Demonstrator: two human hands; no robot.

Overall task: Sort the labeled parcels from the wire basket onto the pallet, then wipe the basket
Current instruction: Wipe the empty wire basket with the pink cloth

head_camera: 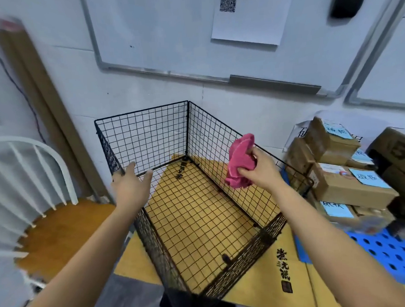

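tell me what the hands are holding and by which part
The right hand grips the bunched pink cloth by its right side. The left hand, open near the rim of the wire basket, holds nothing.

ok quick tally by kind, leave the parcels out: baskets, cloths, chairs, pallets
wire basket: 1
pink cloth: 1
chair: 1
blue pallet: 1
total: 4
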